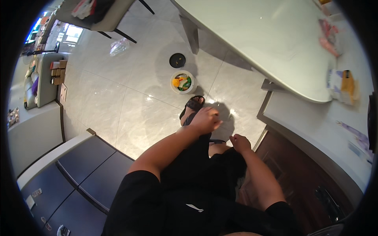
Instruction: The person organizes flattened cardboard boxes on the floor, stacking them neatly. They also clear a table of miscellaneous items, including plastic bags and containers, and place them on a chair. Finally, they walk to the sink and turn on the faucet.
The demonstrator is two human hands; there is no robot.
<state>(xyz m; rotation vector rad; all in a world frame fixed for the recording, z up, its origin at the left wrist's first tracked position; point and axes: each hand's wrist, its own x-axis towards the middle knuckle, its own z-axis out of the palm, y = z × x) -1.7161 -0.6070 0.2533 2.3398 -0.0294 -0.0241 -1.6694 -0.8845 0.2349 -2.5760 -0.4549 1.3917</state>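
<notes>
My left hand (205, 120) is over my front leg, with its fingers curled and blurred by motion. No object shows in it, though its palm side is hidden. Lower and to the right, my right hand (241, 143) makes a loose fist beside my other knee, with nothing visible in it. Beyond my sandalled foot (193, 103) a round white bin (193, 85) stands on the tiled floor, filled with orange, yellow, green and red items. Just past the bin lies a round black lid or shallow dish (176, 60) with small yellowish bits on it.
A glossy white table (254, 35) stands at the upper right, its leg (190, 35) reaching the floor. A grey chair (115, 17) and a crumpled clear plastic bag (119, 47) are at the upper left. Dark blue cabinet doors (88, 159) fill the lower left; a dark red-brown panel (277, 159) is at right.
</notes>
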